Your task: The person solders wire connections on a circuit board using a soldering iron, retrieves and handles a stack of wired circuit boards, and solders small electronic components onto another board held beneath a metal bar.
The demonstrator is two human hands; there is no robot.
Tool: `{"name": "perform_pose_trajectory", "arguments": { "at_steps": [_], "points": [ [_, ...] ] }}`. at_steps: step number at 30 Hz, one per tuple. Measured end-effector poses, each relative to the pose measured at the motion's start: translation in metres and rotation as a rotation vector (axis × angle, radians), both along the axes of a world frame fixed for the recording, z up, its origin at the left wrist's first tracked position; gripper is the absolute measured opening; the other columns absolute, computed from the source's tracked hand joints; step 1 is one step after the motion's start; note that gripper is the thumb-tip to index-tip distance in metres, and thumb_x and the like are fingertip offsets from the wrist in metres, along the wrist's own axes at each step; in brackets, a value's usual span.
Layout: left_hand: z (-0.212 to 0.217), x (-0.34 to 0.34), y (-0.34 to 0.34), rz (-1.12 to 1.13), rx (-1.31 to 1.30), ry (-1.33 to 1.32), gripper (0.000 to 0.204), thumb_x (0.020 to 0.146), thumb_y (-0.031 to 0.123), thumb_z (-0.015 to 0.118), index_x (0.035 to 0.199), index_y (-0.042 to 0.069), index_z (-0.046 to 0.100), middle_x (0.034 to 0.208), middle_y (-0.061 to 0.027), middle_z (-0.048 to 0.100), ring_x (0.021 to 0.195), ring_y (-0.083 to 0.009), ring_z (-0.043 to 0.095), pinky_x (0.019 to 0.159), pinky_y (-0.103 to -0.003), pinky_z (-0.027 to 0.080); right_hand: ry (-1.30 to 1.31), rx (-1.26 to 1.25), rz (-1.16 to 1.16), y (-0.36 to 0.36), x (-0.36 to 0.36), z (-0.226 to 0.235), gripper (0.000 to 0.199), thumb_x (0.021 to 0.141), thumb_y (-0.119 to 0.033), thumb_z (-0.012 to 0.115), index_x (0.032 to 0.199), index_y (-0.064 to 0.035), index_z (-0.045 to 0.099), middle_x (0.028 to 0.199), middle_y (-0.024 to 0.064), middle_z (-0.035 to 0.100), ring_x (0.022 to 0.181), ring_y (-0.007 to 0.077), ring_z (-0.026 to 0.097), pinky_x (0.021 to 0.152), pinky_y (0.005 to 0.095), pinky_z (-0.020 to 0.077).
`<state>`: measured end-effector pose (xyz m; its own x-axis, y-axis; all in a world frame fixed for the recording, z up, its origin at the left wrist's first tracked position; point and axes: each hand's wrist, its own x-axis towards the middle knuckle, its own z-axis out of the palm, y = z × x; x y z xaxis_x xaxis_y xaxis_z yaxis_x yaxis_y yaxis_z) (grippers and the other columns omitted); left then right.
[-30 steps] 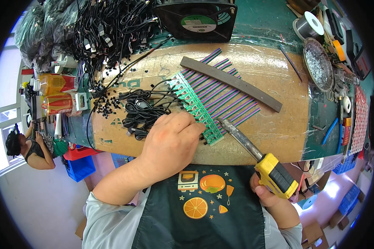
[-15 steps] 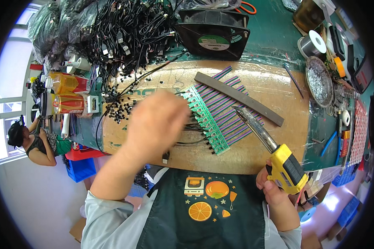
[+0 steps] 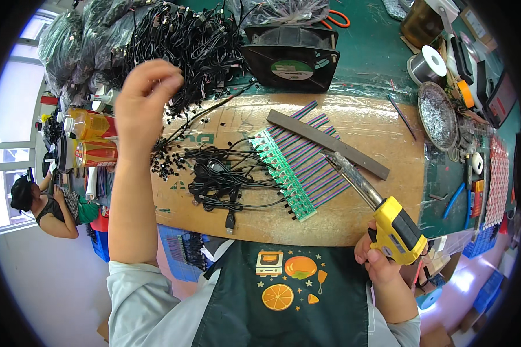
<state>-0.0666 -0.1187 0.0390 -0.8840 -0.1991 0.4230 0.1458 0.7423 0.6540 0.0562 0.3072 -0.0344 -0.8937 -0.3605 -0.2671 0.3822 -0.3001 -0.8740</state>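
My right hand (image 3: 379, 254) grips a yellow and black soldering gun (image 3: 402, 231), its long metal tip pointing up and left over the board. My left hand (image 3: 147, 95) is raised at the near edge of a heap of black cables (image 3: 197, 52), fingers curled in a pinch; whatever is between them is too small to make out. In the middle lies a green circuit board strip (image 3: 286, 179). Striped ribbon wires (image 3: 327, 185) run out from its right side, and black USB cables (image 3: 220, 173) lie coiled against its left. A grey-brown bar (image 3: 330, 144) rests across the ribbon wires.
A black fan (image 3: 292, 61) stands at the back. To the right are a solder spool (image 3: 431, 65), a dish of metal scraps (image 3: 437, 113) and blue-handled pliers (image 3: 456, 199). Bottles (image 3: 95, 151) stand at left, by small black connectors (image 3: 168, 162). Another person (image 3: 52, 202) sits far left.
My left hand has moved from beside the board up and left to the cable heap, uncovering the coiled cables. The right hand and soldering gun have barely moved.
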Motion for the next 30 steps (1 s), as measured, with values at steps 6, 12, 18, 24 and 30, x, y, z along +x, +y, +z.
{"name": "perform_pose_trajectory", "arguments": {
  "at_steps": [6, 12, 18, 24, 30],
  "points": [
    [0.046, -0.004, -0.021, -0.324, 0.819, 0.381, 0.015, 0.095, 0.003, 0.052, 0.106, -0.004, 0.060, 0.107, -0.0218, 0.066, 0.102, -0.0332, 0.064, 0.091, -0.042, 0.052, -0.001, 0.011, -0.009, 0.001, 0.000, -0.002, 0.060, 0.081, -0.017, 0.072, 0.131, 0.0009, 0.044, 0.068, 0.0048, 0.047, 0.056, 0.0148, 0.046, 0.052, 0.0282, 0.0423],
    [0.073, 0.050, 0.001, -0.307, 0.646, 0.270, 0.021, 0.094, 0.006, 0.054, 0.113, -0.004, 0.058, 0.095, -0.0143, 0.064, 0.079, -0.0173, 0.059, 0.072, -0.025, 0.047, -0.017, -0.004, -0.007, -0.002, 0.001, -0.002, 0.059, 0.080, -0.017, 0.072, 0.130, 0.0005, 0.045, 0.068, 0.0045, 0.047, 0.056, 0.0144, 0.046, 0.052, 0.0278, 0.0422],
    [0.029, 0.090, 0.085, -0.163, 0.226, -0.298, 0.013, 0.078, -0.003, 0.069, 0.090, 0.000, 0.068, 0.085, -0.0079, 0.068, 0.072, -0.0148, 0.061, 0.063, -0.026, 0.047, 0.006, 0.005, -0.010, -0.001, 0.000, -0.004, 0.060, 0.080, -0.018, 0.073, 0.130, 0.0005, 0.045, 0.068, 0.0045, 0.048, 0.055, 0.0143, 0.046, 0.052, 0.0276, 0.0420],
    [-0.013, 0.100, 0.127, -0.382, 0.064, -0.413, 0.010, 0.081, 0.003, 0.069, 0.091, 0.003, 0.068, 0.075, -0.0106, 0.065, 0.065, -0.0251, 0.063, 0.058, -0.032, 0.049, 0.021, -0.008, -0.014, -0.001, 0.001, -0.004, 0.060, 0.080, -0.019, 0.073, 0.129, 0.0010, 0.046, 0.067, 0.0047, 0.048, 0.055, 0.0143, 0.046, 0.052, 0.0276, 0.0418],
    [-0.034, 0.098, 0.140, -0.413, 0.080, -0.327, 0.013, 0.079, 0.002, 0.072, 0.091, 0.002, 0.069, 0.075, -0.0100, 0.066, 0.062, -0.0205, 0.062, 0.055, -0.030, 0.047, 0.022, 0.019, -0.004, 0.002, 0.003, -0.006, 0.059, 0.081, -0.018, 0.073, 0.129, 0.0010, 0.046, 0.067, 0.0047, 0.048, 0.056, 0.0142, 0.046, 0.052, 0.0275, 0.0417]
  ]
}}
